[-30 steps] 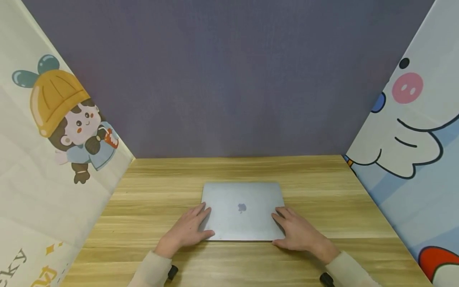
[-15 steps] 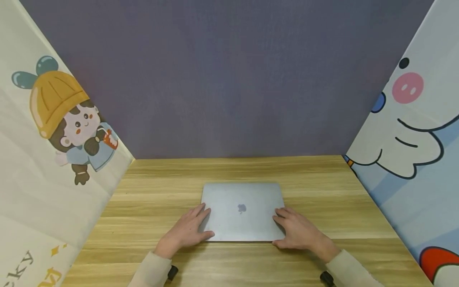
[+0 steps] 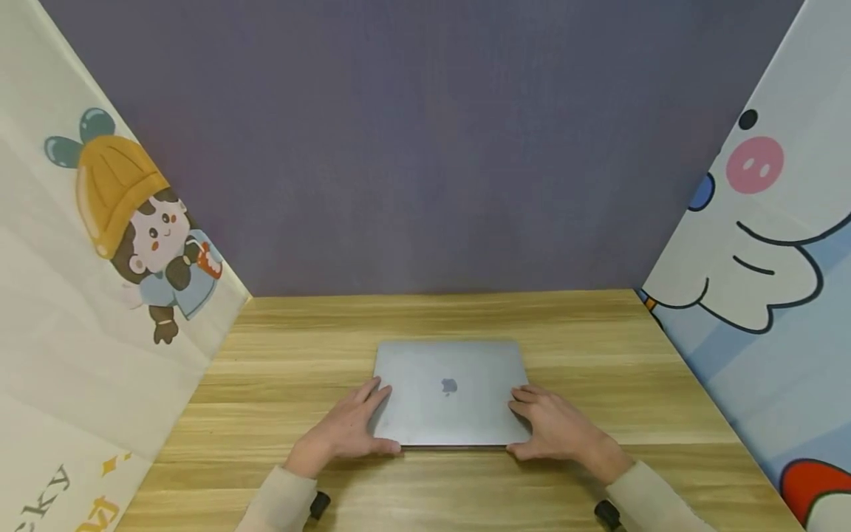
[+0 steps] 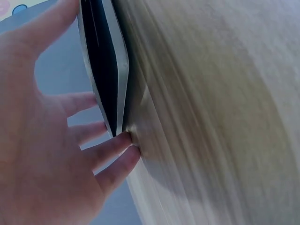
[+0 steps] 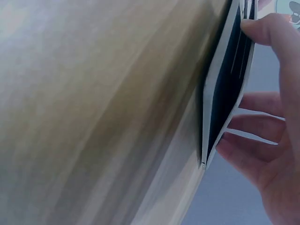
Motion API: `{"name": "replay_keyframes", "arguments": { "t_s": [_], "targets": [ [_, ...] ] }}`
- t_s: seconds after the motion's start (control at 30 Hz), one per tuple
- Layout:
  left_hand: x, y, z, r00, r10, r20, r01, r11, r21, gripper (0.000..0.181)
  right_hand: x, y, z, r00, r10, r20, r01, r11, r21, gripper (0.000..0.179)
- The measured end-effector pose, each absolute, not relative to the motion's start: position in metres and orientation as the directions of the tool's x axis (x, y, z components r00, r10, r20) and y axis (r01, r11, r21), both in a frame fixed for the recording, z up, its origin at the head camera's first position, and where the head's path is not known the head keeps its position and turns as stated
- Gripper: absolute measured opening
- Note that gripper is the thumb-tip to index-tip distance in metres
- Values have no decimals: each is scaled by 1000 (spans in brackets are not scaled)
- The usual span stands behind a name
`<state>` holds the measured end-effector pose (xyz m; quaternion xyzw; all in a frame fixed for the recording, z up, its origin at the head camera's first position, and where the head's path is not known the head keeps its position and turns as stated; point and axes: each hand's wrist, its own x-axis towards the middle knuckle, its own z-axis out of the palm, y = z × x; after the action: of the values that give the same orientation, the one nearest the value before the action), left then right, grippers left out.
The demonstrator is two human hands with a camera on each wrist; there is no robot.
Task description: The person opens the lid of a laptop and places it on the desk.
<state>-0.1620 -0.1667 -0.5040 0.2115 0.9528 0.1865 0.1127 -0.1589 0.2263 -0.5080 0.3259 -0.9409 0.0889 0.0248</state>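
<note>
A closed-looking silver laptop [image 3: 448, 417] lies on the wooden table, its lid raised slightly at the front edge. My left hand [image 3: 346, 427] holds the lid at the left front corner, thumb along the front edge and fingers along the side. At the right front corner my right hand [image 3: 560, 430] holds the lid the same way. In the left wrist view, a dark wedge-shaped gap parts the lid from the base [image 4: 122, 79]. The right wrist view shows that gap too, with the right thumb [image 5: 258, 29] at its front. The keyboard is hidden from the head view.
Wooden table top [image 3: 286, 332] surrounds the laptop. A dark grey panel [image 3: 439, 148] stands behind it. Printed cartoon sheets flank the table, one with a yellow-hatted figure [image 3: 120, 196] at left, one with a pink-nosed figure [image 3: 755, 165] at right.
The lid's front edge has risen slightly, and a dark line now shows beneath it. Both thumbs have shifted a little at that edge; the hands otherwise stay at the corners.
</note>
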Motion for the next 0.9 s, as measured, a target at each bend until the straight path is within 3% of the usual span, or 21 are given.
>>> {"name": "replay_keyframes", "arguments": {
  "t_s": [0.13, 0.53, 0.9],
  "targets": [
    [-160, -165, -505, -883, 455, -119, 379, 838, 392, 118, -158, 227, -503, -788, -608, 92, -615, 773, -157, 75],
    [-157, -162, -509, -887, 456, -75, 404, 843, 356, 112, -164, 233, -501, -784, -611, 105, -619, 759, -201, 74],
    [-157, -162, -515, -905, 425, -27, 386, 844, 372, 128, -165, 235, -496, -789, -606, 101, -611, 758, -230, 69]
  ]
}}
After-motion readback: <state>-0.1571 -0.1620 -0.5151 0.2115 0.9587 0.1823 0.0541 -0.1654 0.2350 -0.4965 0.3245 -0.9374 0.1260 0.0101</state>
